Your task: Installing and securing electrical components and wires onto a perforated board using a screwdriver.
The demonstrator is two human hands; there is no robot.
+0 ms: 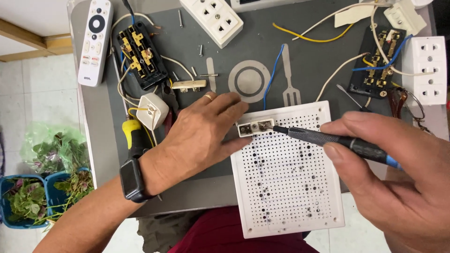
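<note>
At mid-frame the left hand (199, 136) pins a small white terminal block (254, 126) on the upper left corner of the perforated white board (286, 187), its grip closed on the block; the right hand (398, 173) holds a dark screwdriver (328, 138), tip at the block's screw. Likely a screw is being turned, calling for steady downward pressure. The board overhangs the bench (103, 140) at the lower edge; wires and sockets (213, 18) crowd the top.

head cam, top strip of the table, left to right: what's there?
White remote → open black socket base → white triple socket → yellow wire → second black socket base → white socket cover.
</note>
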